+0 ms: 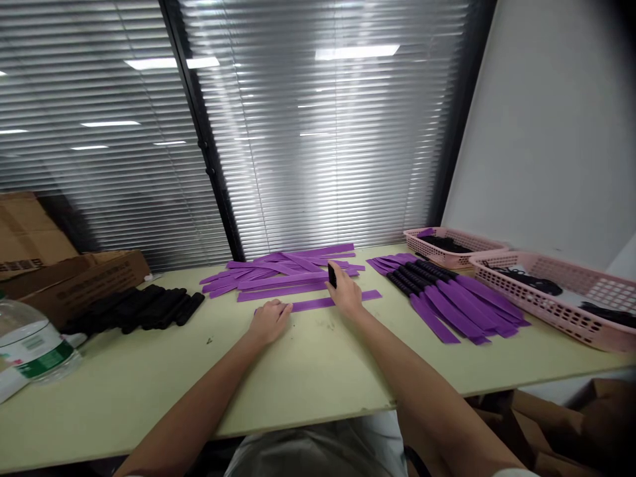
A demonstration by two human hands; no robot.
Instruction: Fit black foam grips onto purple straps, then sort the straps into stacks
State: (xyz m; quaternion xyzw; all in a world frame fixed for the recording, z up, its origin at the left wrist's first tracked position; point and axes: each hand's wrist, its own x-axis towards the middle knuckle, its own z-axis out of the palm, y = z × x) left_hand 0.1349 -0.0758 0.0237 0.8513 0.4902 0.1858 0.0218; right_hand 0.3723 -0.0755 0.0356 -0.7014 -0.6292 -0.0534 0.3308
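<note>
- One purple strip [312,305] lies flat on the worktop [308,377], crosswise before me, apparently for two-handed access.
- My left hand [269,321] rests at its left end, likely steadying it; I cannot tell whether the fingers pinch.
- My right hand [344,291] has its fingers closed around a black piece [332,275], held roughly upright, presumably for control.

Head view, facing forward, down over table [318,371]

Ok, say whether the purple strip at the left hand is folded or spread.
Spread: the purple strip lies flat and straight on the table, left hand on it.
</note>
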